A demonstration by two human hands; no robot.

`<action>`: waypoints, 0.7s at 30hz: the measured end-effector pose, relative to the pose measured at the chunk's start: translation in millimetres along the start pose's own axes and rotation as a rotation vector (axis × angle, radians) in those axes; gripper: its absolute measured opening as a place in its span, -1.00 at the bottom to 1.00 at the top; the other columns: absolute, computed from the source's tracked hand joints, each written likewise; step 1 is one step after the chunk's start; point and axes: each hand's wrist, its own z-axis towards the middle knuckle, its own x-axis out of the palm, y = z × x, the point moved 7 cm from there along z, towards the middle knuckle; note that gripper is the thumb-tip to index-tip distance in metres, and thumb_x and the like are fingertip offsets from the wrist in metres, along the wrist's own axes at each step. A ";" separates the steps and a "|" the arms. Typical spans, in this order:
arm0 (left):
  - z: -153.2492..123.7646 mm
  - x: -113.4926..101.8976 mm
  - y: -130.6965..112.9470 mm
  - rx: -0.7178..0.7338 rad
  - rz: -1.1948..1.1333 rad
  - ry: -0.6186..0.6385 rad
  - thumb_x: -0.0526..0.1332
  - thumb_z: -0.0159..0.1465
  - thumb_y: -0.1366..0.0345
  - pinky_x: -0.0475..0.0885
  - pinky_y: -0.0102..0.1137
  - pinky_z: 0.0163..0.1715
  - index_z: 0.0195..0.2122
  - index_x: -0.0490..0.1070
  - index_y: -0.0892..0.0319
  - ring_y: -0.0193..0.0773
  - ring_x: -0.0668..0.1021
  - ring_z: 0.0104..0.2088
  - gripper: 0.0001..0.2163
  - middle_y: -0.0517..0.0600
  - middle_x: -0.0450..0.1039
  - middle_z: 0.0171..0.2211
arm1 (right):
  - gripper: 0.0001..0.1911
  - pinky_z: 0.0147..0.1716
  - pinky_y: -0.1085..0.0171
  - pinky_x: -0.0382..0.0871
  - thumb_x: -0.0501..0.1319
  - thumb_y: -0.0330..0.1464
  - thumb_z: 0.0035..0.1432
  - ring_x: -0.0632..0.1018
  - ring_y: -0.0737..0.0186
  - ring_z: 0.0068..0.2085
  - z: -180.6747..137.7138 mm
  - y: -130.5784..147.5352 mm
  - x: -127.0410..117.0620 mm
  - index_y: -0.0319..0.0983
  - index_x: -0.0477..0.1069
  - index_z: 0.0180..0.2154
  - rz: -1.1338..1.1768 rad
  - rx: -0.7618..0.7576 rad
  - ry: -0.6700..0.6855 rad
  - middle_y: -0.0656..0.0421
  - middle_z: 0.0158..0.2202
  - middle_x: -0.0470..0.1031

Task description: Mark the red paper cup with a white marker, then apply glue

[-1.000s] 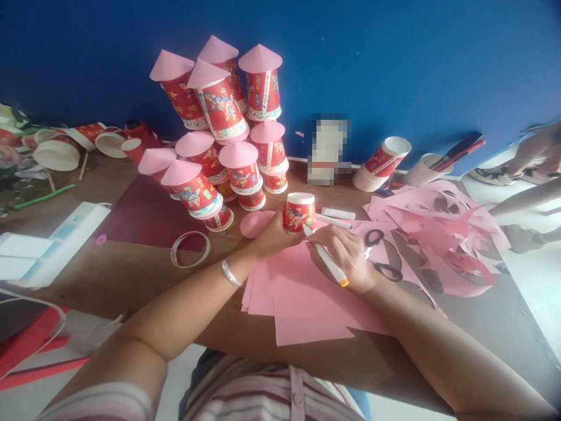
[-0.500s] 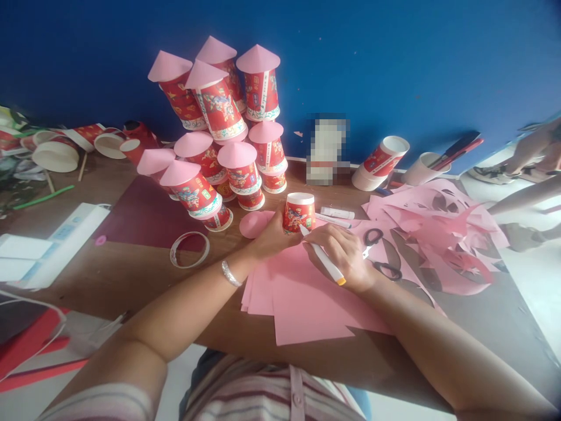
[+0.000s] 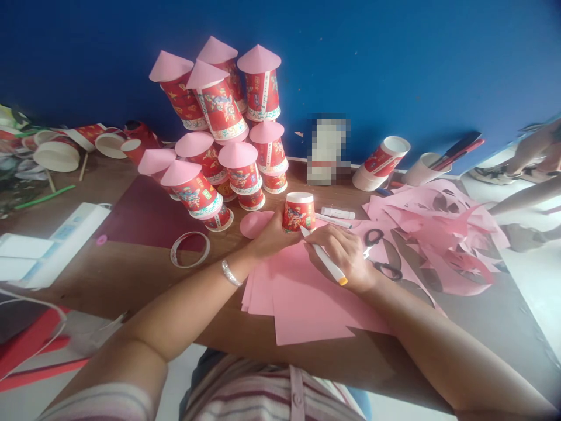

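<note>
My left hand is closed around the left side of a red printed paper cup with a white band at its top. In my right hand is a white marker with a yellow-orange end, its tip at the cup's lower right edge. Whether the tip touches the cup I cannot tell. Under both hands lie stacked pink paper sheets. A small pink paper cone is beside my left hand. Black-handled scissors rest just right of my right hand.
Several red cup towers with pink cone roofs stand at the back left. A marker cap or tube lies behind the cup. Pink paper scraps pile up on the right. A pen cup and stacked paper cups stand by the blue wall.
Almost nothing differs. My hands keep hold of the cup and the marker in nearly the same place, and the view has shifted very slightly.
</note>
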 end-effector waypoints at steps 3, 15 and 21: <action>0.0 1.1 -2.0 0.004 -0.019 0.002 0.51 0.12 0.09 0.43 -0.20 -0.02 -0.04 0.28 0.13 -0.13 0.53 -0.06 -0.48 0.00 0.44 -0.16 | -0.78 -0.44 0.30 0.45 0.22 -0.58 0.26 0.56 0.29 -0.43 0.1 0.5 -1.0 -0.18 0.39 -0.13 -0.001 -0.007 -0.018 0.23 -0.38 0.57; -0.9 1.2 -4.1 -0.013 -0.017 -0.004 0.52 0.11 0.03 0.42 -0.19 -0.01 0.00 0.29 0.14 -0.11 0.51 -0.03 -0.43 0.04 0.43 -0.09 | -0.80 -0.47 0.30 0.42 0.21 -0.59 0.25 0.51 0.32 -0.47 1.2 0.9 -1.9 -0.17 0.37 -0.21 -0.017 0.007 -0.032 0.26 -0.43 0.53; -0.2 1.0 -2.2 -0.008 -0.018 0.013 0.52 0.12 0.00 0.44 -0.18 0.00 -0.03 0.34 0.15 -0.08 0.53 -0.01 -0.45 0.06 0.46 -0.08 | -0.78 -0.48 0.30 0.40 0.22 -0.59 0.22 0.52 0.32 -0.47 0.4 -0.1 -4.4 -0.15 0.37 -0.21 -0.014 0.012 -0.070 0.27 -0.42 0.53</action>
